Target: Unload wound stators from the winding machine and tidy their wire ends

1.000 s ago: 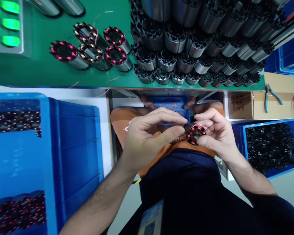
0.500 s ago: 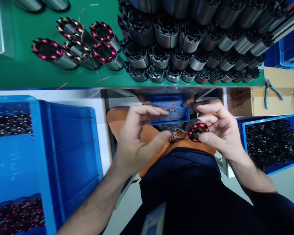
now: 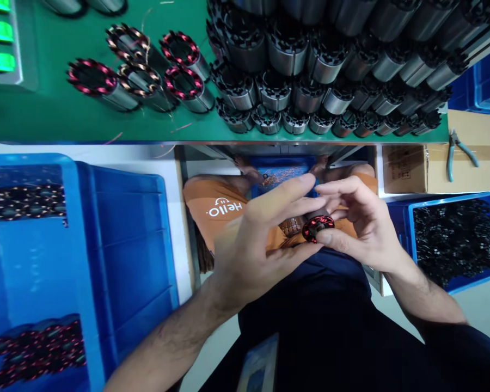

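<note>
Over my lap, my right hand [image 3: 361, 223] holds a motor stator [image 3: 310, 231] with red copper windings, its thumb on the wound end. My left hand [image 3: 261, 234] is beside the stator, fingers stretched out above it and thumb below; whether it touches the stator I cannot tell. A coil-like copper-coloured piece [image 3: 291, 226] shows behind, partly hidden by my left hand. On the green bench [image 3: 36, 122] stand several wound stators [image 3: 92, 79], some with red wire and some with copper-coloured wire. Rows of unwound stators [image 3: 298, 98] fill the bench to the right.
A blue bin [image 3: 126, 234] at the left holds wound stators at both ends. At the right, pliers [image 3: 459, 149] lie on a cardboard box [image 3: 436, 163] above a blue bin of black parts [image 3: 457, 239]. A blue tray [image 3: 283, 163] with wire scraps is below the bench.
My left hand has moved right, up to the stator, its fingers now reaching over it. The stator in my right hand has shifted slightly left and tilted. The view has turned a little.
</note>
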The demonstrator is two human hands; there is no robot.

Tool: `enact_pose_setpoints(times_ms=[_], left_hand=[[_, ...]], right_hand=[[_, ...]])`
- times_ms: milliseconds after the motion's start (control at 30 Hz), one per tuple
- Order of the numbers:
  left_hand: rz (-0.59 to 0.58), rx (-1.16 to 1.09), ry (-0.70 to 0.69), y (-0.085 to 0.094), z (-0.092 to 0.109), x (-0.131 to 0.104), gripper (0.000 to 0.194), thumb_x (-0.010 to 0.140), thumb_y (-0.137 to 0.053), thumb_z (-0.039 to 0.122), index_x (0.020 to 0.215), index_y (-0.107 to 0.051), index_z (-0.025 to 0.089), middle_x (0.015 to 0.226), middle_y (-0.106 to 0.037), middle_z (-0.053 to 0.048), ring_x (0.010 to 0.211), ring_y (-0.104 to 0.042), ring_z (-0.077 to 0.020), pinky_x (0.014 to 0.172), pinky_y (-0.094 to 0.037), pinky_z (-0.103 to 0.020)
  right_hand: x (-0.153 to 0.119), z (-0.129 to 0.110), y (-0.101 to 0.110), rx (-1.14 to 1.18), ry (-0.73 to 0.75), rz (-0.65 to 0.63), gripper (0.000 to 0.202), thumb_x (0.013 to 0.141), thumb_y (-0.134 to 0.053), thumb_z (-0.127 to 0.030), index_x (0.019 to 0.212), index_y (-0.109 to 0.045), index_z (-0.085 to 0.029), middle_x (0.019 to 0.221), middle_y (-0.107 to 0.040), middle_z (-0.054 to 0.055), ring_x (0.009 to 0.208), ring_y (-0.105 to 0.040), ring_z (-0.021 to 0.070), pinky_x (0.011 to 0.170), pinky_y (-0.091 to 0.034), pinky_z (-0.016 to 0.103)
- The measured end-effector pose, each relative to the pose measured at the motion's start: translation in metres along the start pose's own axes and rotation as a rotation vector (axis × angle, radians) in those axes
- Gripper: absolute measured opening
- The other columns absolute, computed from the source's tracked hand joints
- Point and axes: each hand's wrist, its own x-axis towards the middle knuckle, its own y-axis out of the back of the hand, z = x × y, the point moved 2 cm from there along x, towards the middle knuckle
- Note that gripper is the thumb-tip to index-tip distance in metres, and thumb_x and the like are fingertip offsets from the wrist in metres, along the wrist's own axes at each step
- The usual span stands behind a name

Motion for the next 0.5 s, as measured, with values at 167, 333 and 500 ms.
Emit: enact_pose_setpoints(times_ms=[167,333,500], left_hand=[[-0.007,-0.041,0.082,-0.001,0.003,-0.002,0.066,0.09,-0.081,0.031,0.149,-0.049,0.036,0.131,-0.074,-0.001,0.106,-0.077,-0.0204,0.094,-0.068,-0.036],[0.013,0.062,0.054,0.003,0.006,0.004,0.036,0.088,-0.083,0.035,0.121,-0.069,0.036,0.11,-0.079,0.004,0.093,-0.078,-0.019,0.081,-0.066,-0.035],[0.126,0.162,0.064,0.007,0.006,0.007,0.033,0.083,-0.087,0.037,0.11,-0.07,0.032,0.094,-0.078,0.006,0.079,-0.074,-0.0144,0.068,-0.062,-0.031]], right_hand=[[0.003,-0.009,0.006,-0.231,0.187,0.136,0.014,0.082,-0.085,-0.034,0.093,-0.079,-0.027,0.096,-0.069,0.004,0.092,-0.065,0.0188,0.085,-0.058,0.037],[0.002,-0.003,0.015,-0.156,0.196,0.372,0.009,0.088,-0.078,-0.036,0.087,-0.075,-0.028,0.084,-0.066,0.003,0.085,-0.064,0.0195,0.085,-0.057,0.04],[-0.007,0.005,0.012,-0.177,0.311,0.419,0.016,0.087,-0.078,-0.033,0.103,-0.077,-0.031,0.096,-0.07,0.004,0.093,-0.065,0.0207,0.088,-0.056,0.041]])
